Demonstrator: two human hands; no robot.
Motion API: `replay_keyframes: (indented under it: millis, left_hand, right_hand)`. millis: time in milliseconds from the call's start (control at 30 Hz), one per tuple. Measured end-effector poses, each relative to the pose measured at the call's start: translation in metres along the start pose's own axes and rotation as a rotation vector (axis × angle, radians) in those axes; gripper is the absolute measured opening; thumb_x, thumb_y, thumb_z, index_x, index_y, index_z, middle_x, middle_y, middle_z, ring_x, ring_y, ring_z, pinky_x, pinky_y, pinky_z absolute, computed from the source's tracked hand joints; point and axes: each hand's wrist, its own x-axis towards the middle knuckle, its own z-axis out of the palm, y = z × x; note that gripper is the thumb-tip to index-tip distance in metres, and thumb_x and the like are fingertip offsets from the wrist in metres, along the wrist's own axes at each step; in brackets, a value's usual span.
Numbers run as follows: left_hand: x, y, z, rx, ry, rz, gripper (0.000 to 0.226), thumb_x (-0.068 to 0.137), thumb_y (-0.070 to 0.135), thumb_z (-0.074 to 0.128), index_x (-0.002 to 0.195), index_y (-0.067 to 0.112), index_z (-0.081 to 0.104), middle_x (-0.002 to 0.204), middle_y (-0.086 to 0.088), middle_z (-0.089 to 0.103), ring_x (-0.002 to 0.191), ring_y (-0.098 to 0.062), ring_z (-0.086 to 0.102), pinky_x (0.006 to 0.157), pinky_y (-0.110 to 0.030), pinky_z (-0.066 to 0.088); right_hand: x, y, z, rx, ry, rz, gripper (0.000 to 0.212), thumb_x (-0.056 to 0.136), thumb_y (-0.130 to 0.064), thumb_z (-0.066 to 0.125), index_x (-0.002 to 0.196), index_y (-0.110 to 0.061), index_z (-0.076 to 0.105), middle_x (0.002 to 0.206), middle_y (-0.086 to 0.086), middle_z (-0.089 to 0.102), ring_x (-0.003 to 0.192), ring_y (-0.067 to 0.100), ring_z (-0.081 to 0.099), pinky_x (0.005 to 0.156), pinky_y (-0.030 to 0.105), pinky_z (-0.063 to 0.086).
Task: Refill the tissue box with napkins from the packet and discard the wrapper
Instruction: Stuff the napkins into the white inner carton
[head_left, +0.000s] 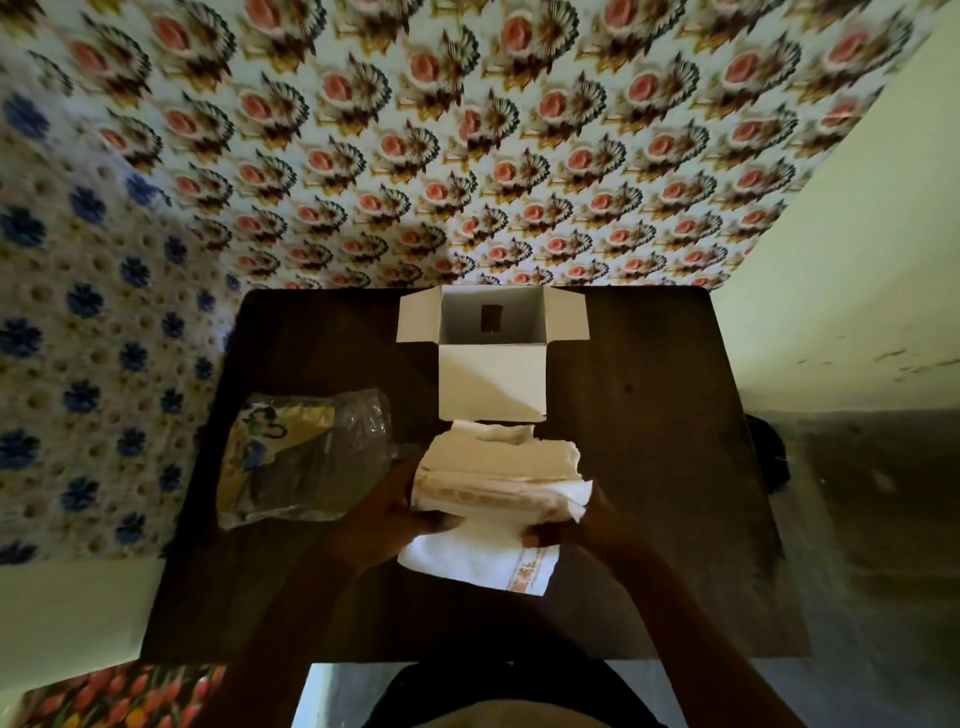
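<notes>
A white tissue box (491, 382) stands at the far middle of the dark table (649, 467), its top flaps spread open and its inside bare apart from a dark slot. Just in front of it I hold a thick stack of white napkins (498, 467) between both hands. My left hand (395, 514) grips the stack's left side, my right hand (576, 525) its right side. One napkin with an orange patterned edge (483, 558) hangs loose under the stack. The crumpled clear wrapper (301, 457), printed yellow and green, lies on the table to the left.
The table stands against a wall with a rose-patterned covering (467, 156). A blue-flowered cloth (78, 338) hangs on the left, and a plain pale wall (857, 260) is on the right. A dark object (769, 457) sits by the table's right edge.
</notes>
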Motion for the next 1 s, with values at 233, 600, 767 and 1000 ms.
replay_keyframes:
  millis: [233,600,767,1000]
  left_hand:
    - [-0.008,0.029,0.009,-0.098,0.117,0.109,0.053,0.079,0.006,0.075,0.123,0.026,0.053,0.1,0.017,0.07,0.085,0.019,0.067,0.069,-0.006,0.054]
    - [0.016,0.105,-0.011,0.088,0.161,0.287,0.092,0.082,0.014,0.08,0.153,0.026,0.023,0.147,0.003,0.046,0.136,-0.019,0.048,0.103,-0.049,0.052]
    - [0.041,0.127,-0.035,0.286,0.25,0.332,0.081,0.08,0.008,0.08,0.148,0.019,0.036,0.141,0.0,0.053,0.132,-0.017,0.048,0.111,-0.047,0.046]
    - [0.098,0.147,-0.045,0.135,0.345,0.389,0.066,0.084,0.002,0.076,0.141,0.018,0.047,0.129,0.007,0.054,0.127,-0.016,0.051,0.103,-0.039,0.049]
  right_hand:
    - [-0.022,-0.025,0.003,0.188,0.223,-0.156,0.049,0.058,-0.006,0.091,0.103,-0.006,0.074,0.105,0.017,0.077,0.096,0.038,0.074,0.076,0.048,0.062]
    - [0.022,-0.114,-0.026,-0.097,0.35,-0.463,0.051,0.076,0.002,0.08,0.123,-0.013,0.064,0.113,-0.01,0.074,0.113,0.013,0.069,0.091,0.033,0.06]
    - [0.049,-0.14,-0.032,-0.153,0.385,-0.482,0.058,0.079,-0.003,0.079,0.131,-0.008,0.057,0.12,-0.01,0.066,0.111,0.001,0.067,0.089,0.021,0.057]
    - [0.102,-0.177,-0.041,-0.325,0.38,-0.455,0.061,0.08,-0.012,0.083,0.133,-0.016,0.054,0.117,-0.01,0.063,0.107,-0.004,0.061,0.09,0.02,0.054]
